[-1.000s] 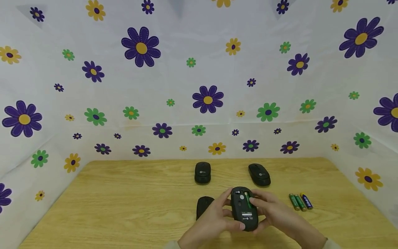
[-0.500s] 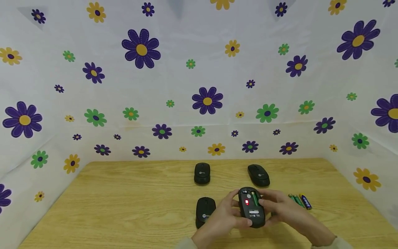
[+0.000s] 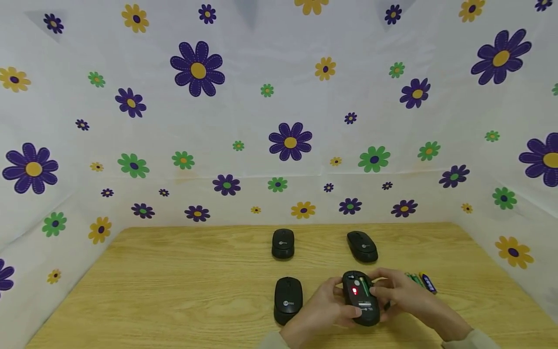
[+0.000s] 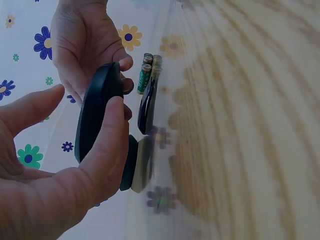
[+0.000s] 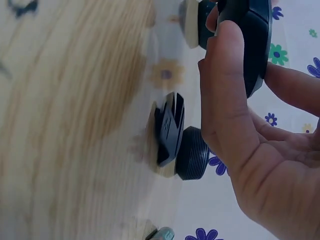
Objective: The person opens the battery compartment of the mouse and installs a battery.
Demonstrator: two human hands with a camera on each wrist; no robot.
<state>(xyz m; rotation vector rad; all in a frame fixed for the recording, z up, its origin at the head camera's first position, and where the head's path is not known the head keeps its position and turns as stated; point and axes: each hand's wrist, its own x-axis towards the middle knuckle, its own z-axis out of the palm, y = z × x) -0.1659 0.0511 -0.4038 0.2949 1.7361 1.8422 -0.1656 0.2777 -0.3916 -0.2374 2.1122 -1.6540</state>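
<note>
A black computer mouse is held above the table with its underside up. A green battery lies in its open compartment, and a red light glows on the underside. My left hand grips the mouse by its left side, with the thumb near its lower end. On the other side my right hand holds the right edge, its thumb beside the battery. A small dark piece shows by the right fingers; its kind cannot be made out. In the left wrist view the mouse appears edge-on.
Near the left hand stands another black mouse. Two more, one mouse and another mouse, rest farther back. Green batteries and a blue battery lie right of the right hand, partly covered. A flowered cloth borders the wooden table.
Both hands and the held mouse have shifted right and a little nearer. The red light has come on. The mouse by the left hand has come more fully into view.
</note>
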